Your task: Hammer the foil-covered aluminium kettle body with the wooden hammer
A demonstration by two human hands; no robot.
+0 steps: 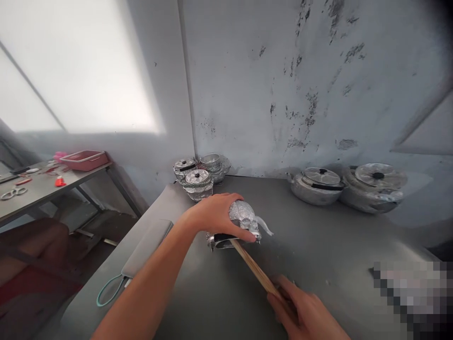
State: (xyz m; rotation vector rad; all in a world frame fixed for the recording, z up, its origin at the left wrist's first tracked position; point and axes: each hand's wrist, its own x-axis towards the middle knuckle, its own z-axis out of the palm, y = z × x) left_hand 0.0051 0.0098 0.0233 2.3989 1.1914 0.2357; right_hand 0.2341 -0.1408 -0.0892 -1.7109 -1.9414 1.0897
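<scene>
My left hand (215,215) is wrapped over a small silver metal teapot (244,211) with an embossed surface. The teapot lies tilted on the grey table, its curved spout pointing right and its dark opening facing me. In my right hand (302,309) is a light wooden stick (255,268), gripped near its lower end. The stick's far end reaches the teapot's mouth; how deep it goes inside is hidden. Fingers of the right hand are slightly blurred.
Lidded silver pots (197,182) stand together at the back left, and two bigger lidded pots (317,186) at the back right. A grey pouch (145,252) lies along the left edge. The side table holds a pink basket (85,160) and scissors (14,193). A person's leg (38,241) shows below it.
</scene>
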